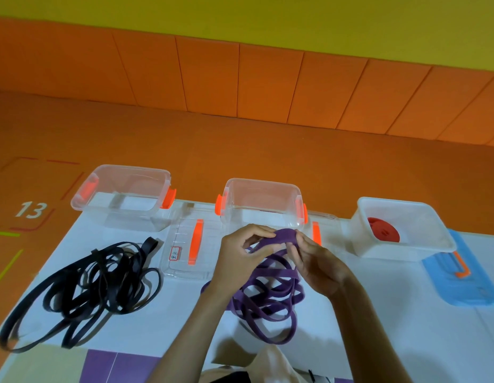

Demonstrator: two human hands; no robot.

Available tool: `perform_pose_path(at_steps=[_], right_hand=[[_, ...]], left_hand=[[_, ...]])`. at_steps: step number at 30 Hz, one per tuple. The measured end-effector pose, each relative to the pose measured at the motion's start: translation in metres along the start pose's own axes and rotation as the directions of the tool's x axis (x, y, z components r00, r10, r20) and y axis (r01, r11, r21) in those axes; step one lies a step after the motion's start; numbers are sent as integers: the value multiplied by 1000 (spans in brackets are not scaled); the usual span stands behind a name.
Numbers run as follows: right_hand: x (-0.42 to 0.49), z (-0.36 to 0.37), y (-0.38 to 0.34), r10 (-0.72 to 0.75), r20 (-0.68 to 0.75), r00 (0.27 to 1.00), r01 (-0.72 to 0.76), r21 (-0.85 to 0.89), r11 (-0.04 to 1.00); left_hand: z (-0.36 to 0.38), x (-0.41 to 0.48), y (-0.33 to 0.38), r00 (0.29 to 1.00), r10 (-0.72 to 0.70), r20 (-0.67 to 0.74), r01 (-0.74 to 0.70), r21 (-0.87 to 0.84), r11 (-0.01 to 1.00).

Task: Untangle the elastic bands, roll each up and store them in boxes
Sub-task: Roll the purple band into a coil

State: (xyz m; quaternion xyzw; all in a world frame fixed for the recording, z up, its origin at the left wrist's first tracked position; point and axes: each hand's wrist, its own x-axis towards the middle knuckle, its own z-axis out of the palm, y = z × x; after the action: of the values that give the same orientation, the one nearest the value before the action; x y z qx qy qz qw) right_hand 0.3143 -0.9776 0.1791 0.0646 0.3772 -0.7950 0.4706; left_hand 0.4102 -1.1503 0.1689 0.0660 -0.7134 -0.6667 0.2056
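A: What are the hands doing?
B: The left hand (240, 252) and right hand (314, 261) are both pinching the purple band's (284, 235) end. Its tangle is lying on the table (171, 322), before the middle box (263, 189).
A: Handling?
B: Probably soft, light, springy — gripping that free end is looking best.

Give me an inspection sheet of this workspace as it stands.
Surface: white table.
Job's things: black elastic band tangled at left; purple elastic band loosely heaped; left clear box and middle clear box empty; white box holds a red roll; clear lid and blue lid lie flat.
Clutter: cream fabric at near edge.
Grippers: left hand and right hand both pinch the purple elastic band.
Cables: nothing seen.
Surroundings: orange floor marked 13, orange padded wall, yellow above.
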Motion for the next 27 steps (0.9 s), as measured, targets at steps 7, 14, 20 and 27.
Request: perform_pose_path(at_steps=[7,14,20,27], right_hand=[[6,6,16,103,-82,991,-98,62,993],[9,11,22,10,-77,997,-12,-26,1000],[10,7,17,-129,48,991,137,-252,958],[2,11,5,-230,-20,973,186,-521,833]], left_hand=[[-4,0,0,996,11,-86,-20,-99,995],[-2,1,-4,992,39,-119,-46,-65,997],[0,5,-12,994,89,-66,-82,111,990],[-17,5,-14,990,-50,132,36,104,994]])
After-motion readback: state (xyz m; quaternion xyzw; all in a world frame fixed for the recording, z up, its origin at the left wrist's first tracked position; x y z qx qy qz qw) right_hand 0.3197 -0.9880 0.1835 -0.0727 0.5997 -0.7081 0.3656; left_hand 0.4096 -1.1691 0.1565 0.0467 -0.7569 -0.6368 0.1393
